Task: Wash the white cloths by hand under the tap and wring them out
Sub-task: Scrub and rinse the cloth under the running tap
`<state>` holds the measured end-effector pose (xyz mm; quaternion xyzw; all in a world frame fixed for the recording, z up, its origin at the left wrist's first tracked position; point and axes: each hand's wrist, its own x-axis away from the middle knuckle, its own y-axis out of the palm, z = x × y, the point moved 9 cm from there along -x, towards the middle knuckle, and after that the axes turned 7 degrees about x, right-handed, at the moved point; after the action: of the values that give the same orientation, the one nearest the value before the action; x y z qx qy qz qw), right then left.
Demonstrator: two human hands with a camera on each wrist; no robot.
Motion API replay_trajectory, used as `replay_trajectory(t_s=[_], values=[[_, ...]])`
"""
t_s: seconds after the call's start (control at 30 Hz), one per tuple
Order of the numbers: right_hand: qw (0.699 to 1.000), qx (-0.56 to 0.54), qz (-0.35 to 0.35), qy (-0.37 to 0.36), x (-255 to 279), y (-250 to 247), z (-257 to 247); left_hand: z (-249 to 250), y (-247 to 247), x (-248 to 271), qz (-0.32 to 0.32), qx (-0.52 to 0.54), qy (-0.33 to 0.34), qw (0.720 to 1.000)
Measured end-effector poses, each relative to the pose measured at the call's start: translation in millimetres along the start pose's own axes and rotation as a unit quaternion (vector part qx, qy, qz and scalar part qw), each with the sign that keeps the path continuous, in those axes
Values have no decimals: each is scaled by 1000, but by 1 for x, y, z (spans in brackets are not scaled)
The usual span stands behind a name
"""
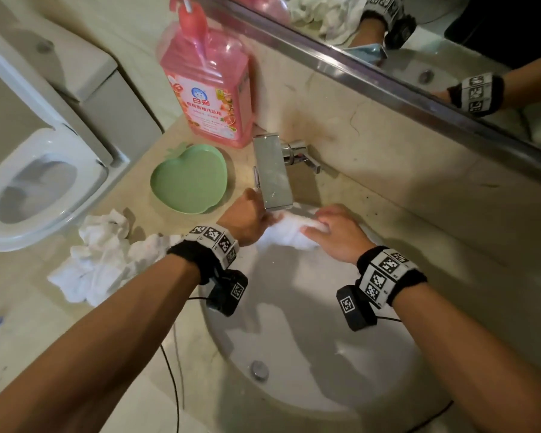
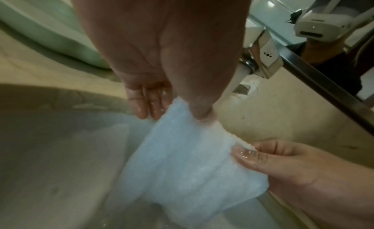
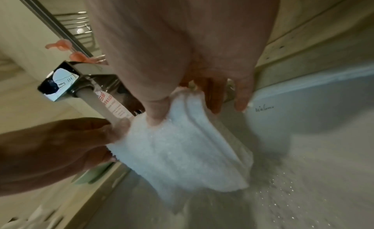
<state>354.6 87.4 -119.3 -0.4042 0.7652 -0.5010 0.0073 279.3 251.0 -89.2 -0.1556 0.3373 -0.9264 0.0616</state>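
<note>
A wet white cloth point(image 1: 289, 231) hangs stretched between both hands under the chrome tap point(image 1: 272, 173), over the white basin point(image 1: 294, 323). Water runs from the spout onto the cloth point(image 3: 182, 146). My left hand point(image 1: 247, 218) pinches the cloth's left edge point(image 2: 182, 152) between thumb and fingers. My right hand point(image 1: 334, 231) pinches the right edge with thumb on top and fingers behind. Several more crumpled white cloths point(image 1: 100, 257) lie on the counter to the left of the basin.
A green apple-shaped dish point(image 1: 189, 179) sits left of the tap. A pink detergent bottle point(image 1: 208, 85) stands behind it against the wall. A toilet point(image 1: 35, 170) is at far left. The mirror's metal edge point(image 1: 388, 92) runs above the counter. The basin drain point(image 1: 259, 370) lies near me.
</note>
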Motion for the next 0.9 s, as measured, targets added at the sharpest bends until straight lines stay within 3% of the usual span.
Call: replay_trajectory(t_s=[0.1, 0.33, 0.4, 0.57, 0.67, 0.73, 0.83, 0.9], values=[[998, -69, -4, 12, -3, -1, 0, -17, 0, 2, -61, 5, -53, 997], [986, -162, -32, -30, -16, -2, -38, -41, -38, 22, 41, 90, -53, 994], [982, -183, -25, -34, -18, 4, -54, -50, -42, 26, 45, 104, -69, 991], [976, -216, -4, 21, -21, 23, -77, -65, -39, 39, 32, 183, -130, 974], [945, -315, -74, 53, -15, 43, -86, -65, -37, 42, 53, 185, -159, 968], [966, -240, -96, 5, -12, 47, -96, -60, -27, 42, 43, 230, -173, 957], [987, -160, -30, 14, -14, 36, -87, -48, -2, 42, -19, 370, -188, 909], [981, -189, -17, 32, -14, 29, -77, -42, 2, 39, -48, 318, -148, 935]])
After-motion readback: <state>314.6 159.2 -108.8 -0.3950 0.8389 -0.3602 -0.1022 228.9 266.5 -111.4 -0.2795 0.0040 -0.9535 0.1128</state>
